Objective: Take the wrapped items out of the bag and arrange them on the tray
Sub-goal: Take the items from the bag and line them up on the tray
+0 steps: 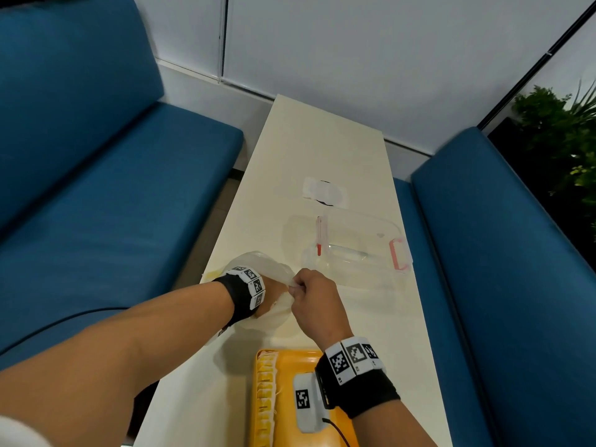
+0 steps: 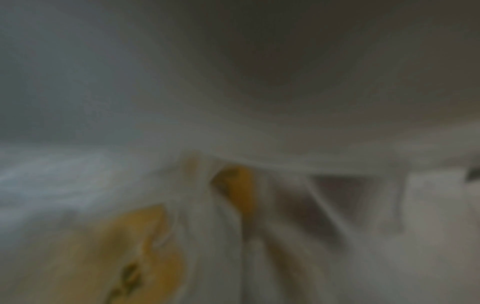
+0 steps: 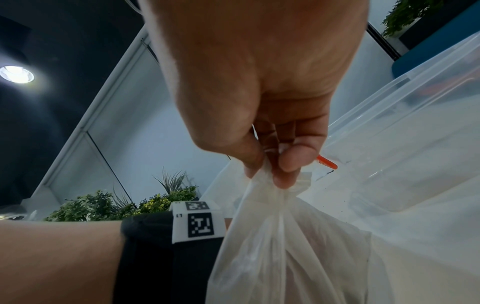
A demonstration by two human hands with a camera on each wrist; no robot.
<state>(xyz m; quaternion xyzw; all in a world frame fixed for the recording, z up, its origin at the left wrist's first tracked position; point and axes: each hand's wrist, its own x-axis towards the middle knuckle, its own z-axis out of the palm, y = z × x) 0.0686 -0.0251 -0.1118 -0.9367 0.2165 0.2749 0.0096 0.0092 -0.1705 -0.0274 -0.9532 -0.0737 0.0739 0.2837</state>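
table (image 1: 322,150): long and cream, running from 6 toward 12 o'clock in the head view, between blue benches.
clear container (image 1: 361,246): lies on the table at about 1 o'clock from the hands, pink clips on it.
tray (image 1: 290,398): orange, at 6 o'clock under the right wrist; a row of yellow wrapped items (image 1: 266,401) already lines its left edge.
bag (image 3: 280,236): thin white plastic, on the table at 11 o'clock from the tray, mouth held up.
right hand (image 3: 262,115): clenched on the bunched rim of the bag, thumb and fingers pinching it.
left hand (image 1: 271,293): plunged into the bag past the wrist; its fingers are hidden, so its grip cannot be told.
key relation: remaining yellow items (image 2: 233,185) lie just ahead of the left hand inside the bag, blurred; the left hand is nearer them, and the tray lies back toward 5 o'clock from the bag.
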